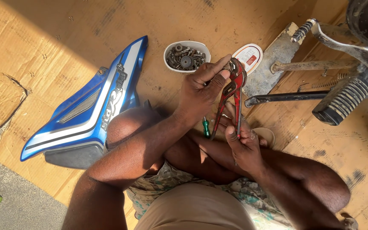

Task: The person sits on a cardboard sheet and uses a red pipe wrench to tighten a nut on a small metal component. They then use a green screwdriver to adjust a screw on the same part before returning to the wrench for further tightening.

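The work is in mid-step: a small dark metal part [225, 67], too small to identify, sits pinched at the head of the red-handled slip-joint pliers [231, 91], above the cardboard sheet floor [43, 51]. Judging from this, the part is gripped but not yet freed or set down. The right hand [244, 145] is closed around the lower ends of the two red handles, squeezing them near together, so the jaws stand almost shut on the part. The left hand [201, 91] is curled tight at the pliers' head, fingertips pressing the part; whether it turns or only steadies it cannot be told. A green-handled screwdriver [206, 127] lies just below the left hand. Far of the hands stands a white oval bowl of mixed bolts and washers [187, 56]. A blue motorcycle side panel [90, 110] lies left.
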